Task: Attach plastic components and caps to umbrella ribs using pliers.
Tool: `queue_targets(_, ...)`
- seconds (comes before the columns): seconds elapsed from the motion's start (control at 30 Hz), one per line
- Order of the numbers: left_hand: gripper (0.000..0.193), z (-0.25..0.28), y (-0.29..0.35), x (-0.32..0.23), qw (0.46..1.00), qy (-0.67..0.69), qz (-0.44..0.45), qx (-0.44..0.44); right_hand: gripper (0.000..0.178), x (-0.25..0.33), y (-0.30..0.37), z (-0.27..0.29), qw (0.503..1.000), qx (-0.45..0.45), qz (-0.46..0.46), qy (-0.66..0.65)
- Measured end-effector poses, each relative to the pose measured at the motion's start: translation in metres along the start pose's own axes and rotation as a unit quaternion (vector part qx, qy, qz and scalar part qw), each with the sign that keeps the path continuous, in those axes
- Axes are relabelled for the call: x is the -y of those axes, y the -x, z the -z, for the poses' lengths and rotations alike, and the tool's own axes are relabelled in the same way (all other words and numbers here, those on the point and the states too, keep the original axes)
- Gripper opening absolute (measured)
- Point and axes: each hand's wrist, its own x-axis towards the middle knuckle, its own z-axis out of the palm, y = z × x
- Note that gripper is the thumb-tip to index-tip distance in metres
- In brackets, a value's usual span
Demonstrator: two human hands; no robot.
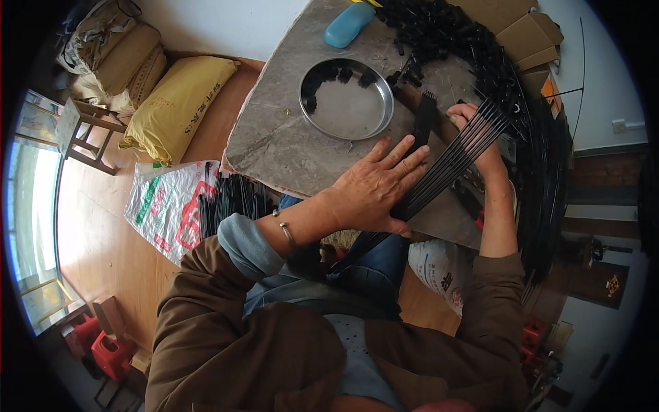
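A bundle of thin black rods [453, 161] slants from my lap up over the table's front edge, its far ends fanned out. My left hand [381, 182] lies flat across the bundle with fingers spread, thumb toward my lap. Under the far part of the rods is my right hand [480, 134], its fingers curled at their left side; the rods partly hide its palm. Just beyond my left fingertips lies a black comb-like piece [425, 118] with short teeth at its end. A round metal pan [306, 113] holding several small black pieces [344, 74] stands to the left.
Small black tubular parts [446, 34] are heaped along the grey table's [264, 130] far right, near a blue case [349, 25]. More black rods [237, 199] rest by a white sack [168, 206] at left. A yellow sack [178, 106] and a stool [89, 130] are beyond.
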Motion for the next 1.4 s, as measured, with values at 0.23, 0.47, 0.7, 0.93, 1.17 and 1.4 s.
queue_targets(0.23, 0.104, -0.001, 0.001, 0.001, 1.0, -0.003, -0.003, -0.009, 0.015, 0.008, -0.023, -0.013, 0.987, -0.136, 0.047, -0.075)
queue_targets(0.47, 0.103, 0.004, 0.006, -0.003, 1.0, -0.002, -0.004, 0.006, 0.013, -0.064, 0.011, 0.049, 0.962, -0.097, -0.201, 0.159)
queue_targets(0.7, 0.104, 0.005, 0.009, -0.006, 1.0, 0.003, -0.02, 0.02, 0.013, -0.087, 0.036, 0.05, 0.964, -0.089, -0.177, 0.179)
queue_targets(0.93, 0.104, 0.002, 0.01, -0.005, 1.0, 0.01, -0.017, 0.02, 0.01, -0.067, 0.027, 0.052, 0.961, -0.175, -0.133, 0.166)
queue_targets(1.17, 0.103, 0.005, 0.008, -0.009, 0.999, 0.012, -0.019, 0.024, 0.009, 0.006, -0.002, 0.019, 0.977, -0.207, -0.005, 0.046)
queue_targets(1.4, 0.101, 0.006, 0.008, -0.007, 0.999, 0.018, -0.013, 0.023, 0.011, 0.013, -0.014, -0.008, 0.998, -0.011, -0.004, -0.056)
